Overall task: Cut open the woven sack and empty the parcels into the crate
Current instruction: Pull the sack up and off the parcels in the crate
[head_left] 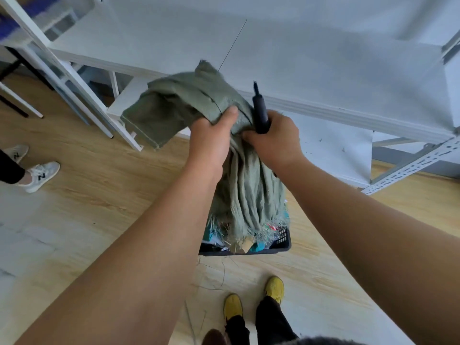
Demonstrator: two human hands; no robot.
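Note:
I hold the green woven sack point(174, 108) bunched and upside down above the dark crate point(283, 245) on the floor. Its frayed cut end hangs into the crate, where colourful parcels point(258, 246) show. My left hand point(211, 138) grips the sack's gathered middle, thumb on top. My right hand point(276, 140) grips the sack beside it and also holds a black cutter point(260, 108) that points up. The sack's closed end flops to the left. Most of the crate is hidden by the sack and my arms.
A white shelving unit point(323, 70) stands just behind the crate, with metal uprights point(410, 168) at right and white frame legs point(82, 95) at left. Another person's feet in pale trainers point(41, 175) are at far left. My yellow shoes point(273, 288) are below on the wood floor.

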